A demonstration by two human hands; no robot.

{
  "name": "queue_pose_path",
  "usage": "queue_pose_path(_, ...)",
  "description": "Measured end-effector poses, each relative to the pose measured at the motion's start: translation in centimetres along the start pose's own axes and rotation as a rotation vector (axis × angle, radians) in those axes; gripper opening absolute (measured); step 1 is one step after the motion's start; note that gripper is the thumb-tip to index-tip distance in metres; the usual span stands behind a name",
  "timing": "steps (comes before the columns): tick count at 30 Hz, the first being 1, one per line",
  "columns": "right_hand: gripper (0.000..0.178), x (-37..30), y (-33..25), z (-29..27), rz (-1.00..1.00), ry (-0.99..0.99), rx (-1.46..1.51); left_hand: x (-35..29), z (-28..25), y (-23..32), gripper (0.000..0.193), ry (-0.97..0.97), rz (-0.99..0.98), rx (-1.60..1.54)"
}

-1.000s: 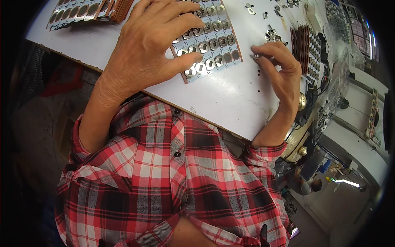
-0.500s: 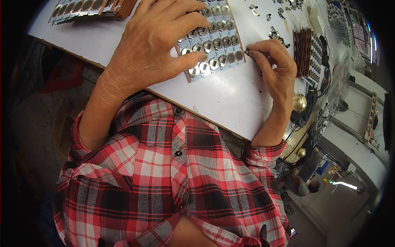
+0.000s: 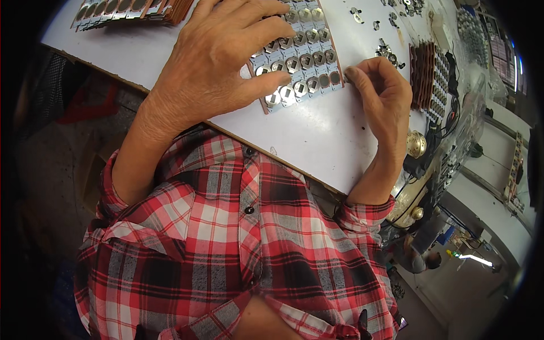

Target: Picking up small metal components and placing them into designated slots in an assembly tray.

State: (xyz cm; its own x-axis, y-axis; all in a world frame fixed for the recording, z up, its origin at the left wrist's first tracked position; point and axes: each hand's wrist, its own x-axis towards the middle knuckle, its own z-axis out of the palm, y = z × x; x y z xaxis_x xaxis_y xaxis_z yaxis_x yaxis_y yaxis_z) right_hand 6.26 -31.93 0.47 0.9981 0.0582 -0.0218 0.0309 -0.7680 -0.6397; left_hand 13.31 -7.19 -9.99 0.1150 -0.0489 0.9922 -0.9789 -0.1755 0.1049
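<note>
A pale circuit board panel with brown edges lies on the white table, carrying rows of round metal clips. Two dark round pads at its near right corner are bare of clips. Spread over the panel's left part, my left hand is open, its thumb near the closest row and its fingers hiding some of the clips. My right hand is closed in a pinch just beside the panel's right edge. What sits between thumb and forefinger is too small and covered to make out.
Loose metal clips lie scattered beyond my right hand. A stack of brown-edged boards stands at the right, another stack at the far left. Beside my right wrist is a gold-coloured dome. The table's near edge runs before my body.
The pinched right hand has shifted slightly against the panel's right edge, and the dark bit at its fingertips is now less visible. My left hand keeps its place over the panel. The whole view shifted slightly.
</note>
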Motion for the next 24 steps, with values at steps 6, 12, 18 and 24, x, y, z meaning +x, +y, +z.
queue_pose_path(6, 0.013, -0.1, 1.0, -0.8, 0.060, -0.017, 0.216, 0.0, -0.1, 0.0, 0.045, -0.007, 0.001, 0.002)
queue_pose_path(12, 0.010, -0.5, -0.1, -0.4, -0.105, 0.006, 0.376, 1.6, 1.0, 0.1, 0.046, 0.075, 0.055, 0.004)
queue_pose_path(18, 0.012, -1.1, -2.0, 1.6, -0.548, 0.062, 0.284, 6.6, -2.2, 7.4, 0.028, -0.440, -0.619, -0.049)
queue_pose_path(24, 0.013, -1.7, -2.9, 1.5, -0.439, 0.076, 0.481, 8.5, -0.4, 8.7, 0.015, -0.180, -1.339, -0.707)
